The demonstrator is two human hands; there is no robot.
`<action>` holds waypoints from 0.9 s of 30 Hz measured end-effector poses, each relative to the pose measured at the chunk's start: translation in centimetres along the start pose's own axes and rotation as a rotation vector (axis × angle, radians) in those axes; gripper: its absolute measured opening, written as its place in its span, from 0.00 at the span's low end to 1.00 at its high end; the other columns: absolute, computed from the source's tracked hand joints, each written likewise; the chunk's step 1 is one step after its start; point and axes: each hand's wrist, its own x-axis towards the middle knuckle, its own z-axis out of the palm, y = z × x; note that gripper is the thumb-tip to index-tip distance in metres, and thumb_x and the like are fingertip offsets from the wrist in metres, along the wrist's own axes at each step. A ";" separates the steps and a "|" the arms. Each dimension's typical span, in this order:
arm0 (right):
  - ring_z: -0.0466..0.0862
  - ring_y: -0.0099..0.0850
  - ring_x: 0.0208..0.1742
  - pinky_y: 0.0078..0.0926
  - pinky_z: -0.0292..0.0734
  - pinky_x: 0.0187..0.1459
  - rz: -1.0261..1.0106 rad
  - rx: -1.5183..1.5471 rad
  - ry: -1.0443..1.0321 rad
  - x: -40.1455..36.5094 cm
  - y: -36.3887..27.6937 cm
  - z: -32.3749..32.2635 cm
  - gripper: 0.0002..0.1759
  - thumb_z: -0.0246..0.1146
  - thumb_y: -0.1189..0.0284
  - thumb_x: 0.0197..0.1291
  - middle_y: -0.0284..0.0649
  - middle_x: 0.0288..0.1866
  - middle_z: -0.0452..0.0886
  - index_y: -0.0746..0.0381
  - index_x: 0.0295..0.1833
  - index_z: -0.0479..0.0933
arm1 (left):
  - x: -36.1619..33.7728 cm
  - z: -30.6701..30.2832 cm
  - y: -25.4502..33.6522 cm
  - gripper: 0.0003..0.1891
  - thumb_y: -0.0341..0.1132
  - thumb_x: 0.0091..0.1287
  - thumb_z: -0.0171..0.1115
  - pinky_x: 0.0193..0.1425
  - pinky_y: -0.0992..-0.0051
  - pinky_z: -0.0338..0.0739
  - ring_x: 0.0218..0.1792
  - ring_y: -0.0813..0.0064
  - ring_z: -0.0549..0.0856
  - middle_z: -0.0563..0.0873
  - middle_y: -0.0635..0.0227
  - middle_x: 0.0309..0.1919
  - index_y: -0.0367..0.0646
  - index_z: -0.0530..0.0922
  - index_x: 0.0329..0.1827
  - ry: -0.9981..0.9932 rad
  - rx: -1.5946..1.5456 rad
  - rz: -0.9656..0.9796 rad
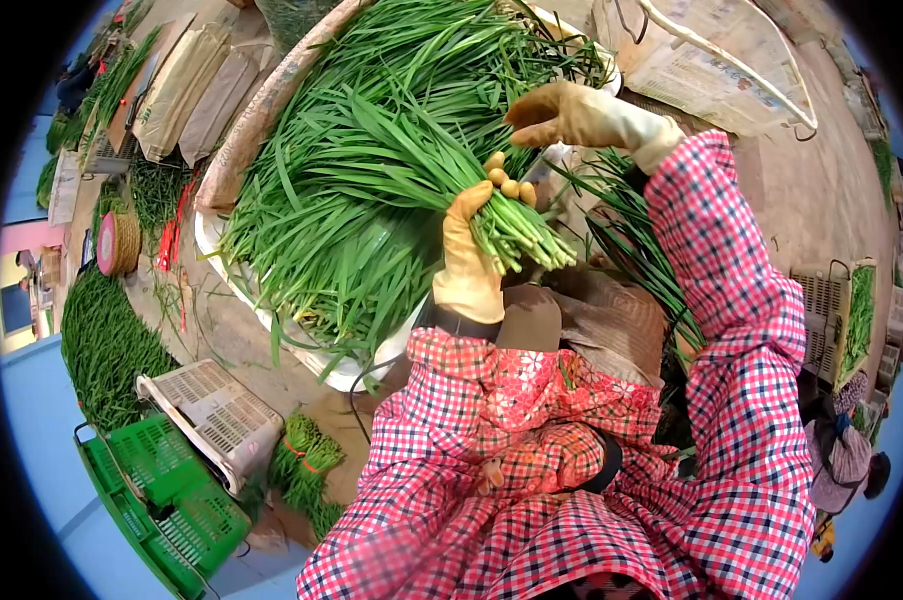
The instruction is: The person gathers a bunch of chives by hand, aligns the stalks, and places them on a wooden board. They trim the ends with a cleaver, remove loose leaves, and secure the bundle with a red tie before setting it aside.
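Observation:
My left hand [477,245], in a pale yellow rubber glove, is wrapped round a bunch of garlic chives [412,160]. The cut pale stem ends point toward my lap, and the long green leaves spread away to the upper left. Above and right of the stems is my right hand [567,115], in a similar soiled glove. Its fingers and thumb are bent but apart, with nothing visible between them. Beneath the bunch, a large heap of loose chives [342,250] fills a white tub [337,370]. Some darker leaves [637,240] lie under my right forearm.
On the lower left are a green crate [162,500], a white crate [217,410] and a tied bundle of greens [307,460]. A spool of twine [120,243] stands at the left. A handled, paper-lined basket [712,75] is at upper right. Another person [840,450] is at far right.

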 end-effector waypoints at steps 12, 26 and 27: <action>0.82 0.32 0.22 0.30 0.76 0.22 -0.254 -1.531 0.297 4.9 6.0 0.3 0.02 0.61 0.75 0.49 0.42 0.21 0.78 0.63 0.29 0.77 | -1.0 -1.0 -0.3 0.24 0.32 0.63 0.64 0.56 0.62 0.83 0.49 0.60 0.85 0.85 0.59 0.50 0.38 0.74 0.63 0.038 0.044 -0.069; 0.74 0.27 0.21 0.28 0.66 0.22 -0.344 -1.663 0.598 -6.9 -6.0 10.7 0.16 0.58 0.73 0.56 0.35 0.24 0.74 0.72 0.47 0.77 | -1.0 -1.1 -1.1 0.22 0.40 0.66 0.65 0.67 0.65 0.74 0.59 0.66 0.82 0.84 0.63 0.57 0.40 0.79 0.61 0.054 -0.028 -0.116; 0.74 0.27 0.21 0.28 0.66 0.22 -0.373 -1.568 0.581 -7.4 -6.2 10.7 0.18 0.58 0.73 0.57 0.35 0.25 0.75 0.74 0.50 0.76 | -1.3 -0.9 -1.4 0.21 0.38 0.65 0.65 0.63 0.67 0.78 0.54 0.67 0.84 0.86 0.63 0.54 0.40 0.80 0.59 0.130 -0.029 -0.068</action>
